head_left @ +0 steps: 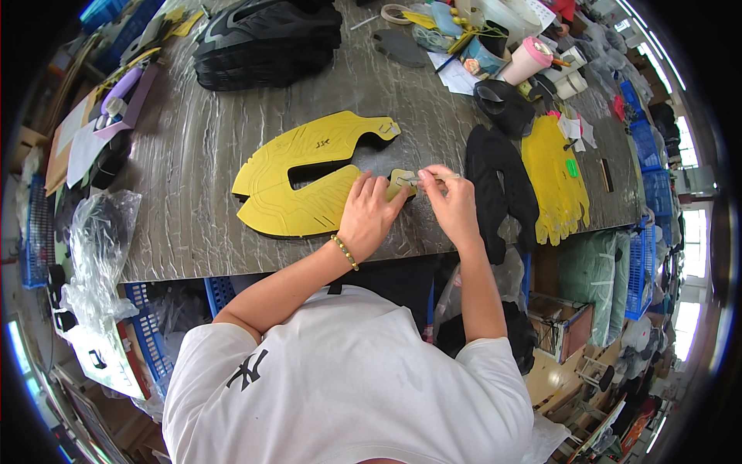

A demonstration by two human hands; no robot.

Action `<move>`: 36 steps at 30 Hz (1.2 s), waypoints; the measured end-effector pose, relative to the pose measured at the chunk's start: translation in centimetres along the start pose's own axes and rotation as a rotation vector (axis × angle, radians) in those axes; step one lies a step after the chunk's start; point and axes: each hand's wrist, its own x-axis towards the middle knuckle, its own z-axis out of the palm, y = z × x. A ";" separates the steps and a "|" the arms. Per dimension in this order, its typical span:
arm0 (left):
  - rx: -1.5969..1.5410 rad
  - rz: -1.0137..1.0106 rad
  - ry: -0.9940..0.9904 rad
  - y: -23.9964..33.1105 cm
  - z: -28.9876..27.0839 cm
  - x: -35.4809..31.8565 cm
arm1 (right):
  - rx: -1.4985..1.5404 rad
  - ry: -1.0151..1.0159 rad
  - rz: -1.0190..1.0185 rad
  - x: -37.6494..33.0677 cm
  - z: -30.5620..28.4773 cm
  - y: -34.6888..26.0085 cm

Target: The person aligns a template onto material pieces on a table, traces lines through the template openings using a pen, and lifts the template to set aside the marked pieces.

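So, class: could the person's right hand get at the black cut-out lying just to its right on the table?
Probably yes. The black cut-out lies flat right beside the right hand, with nothing between them; but that hand is pinching a thin tool, so it is not free.

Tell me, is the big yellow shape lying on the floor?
No, the yellow shape lies flat on the grey table, beside the left hand.

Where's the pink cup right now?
In the head view, the pink cup lies tipped at the table's far right, beside a blue cup.
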 end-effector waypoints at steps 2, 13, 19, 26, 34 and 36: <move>-0.001 0.002 0.001 0.1 -0.1 0.1 | 0.004 0.014 0.031 -0.3 -0.2 0.7; -0.013 -0.018 -0.047 0.1 -0.3 0.0 | -0.048 0.044 -0.021 -1.0 -0.4 0.3; -0.022 -0.028 -0.046 0.2 -0.4 0.3 | -0.051 0.041 0.014 -1.4 -0.8 0.4; -0.100 -0.068 -0.122 -0.1 -1.7 1.0 | -0.164 0.198 -0.025 -0.7 -2.0 -0.8; 0.081 -0.245 0.130 -10.1 -6.9 1.4 | -0.514 0.312 -0.145 4.7 -5.8 4.2; 0.076 -0.331 0.101 -11.3 -6.5 0.5 | -0.750 0.305 -0.049 8.5 -7.7 8.6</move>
